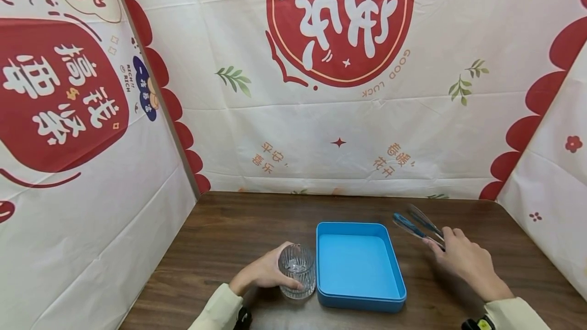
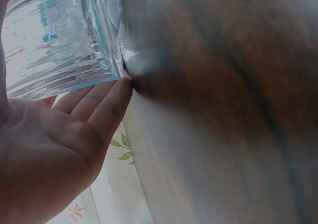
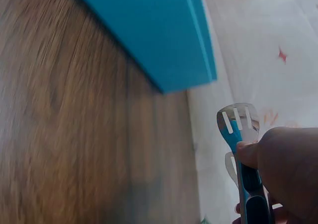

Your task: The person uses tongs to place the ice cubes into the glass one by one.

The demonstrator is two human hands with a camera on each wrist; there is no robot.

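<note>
My left hand (image 1: pixel 263 269) grips a clear ribbed drinking glass (image 1: pixel 297 274), thumb across its near side and fingers round the far side. In the left wrist view the fingertips lie right at the base of the glass (image 2: pixel 59 40), close to the tabletop. Something clear shows inside the glass. To its right stands an open, shallow blue box (image 1: pixel 359 264), its inside bare. Right of the box, my right hand (image 1: pixel 465 261) holds metal tongs (image 3: pixel 248 179) by the handles. Their slotted ends are spread apart and point away, toward the far left, above the table.
The brown wooden table (image 1: pixel 257 213) carries all of this. A white printed cloth (image 1: pixel 339 121) hangs along its back edge, with more cloth (image 1: pixel 114 208) at the left and right sides. The box's walls stand between the two hands.
</note>
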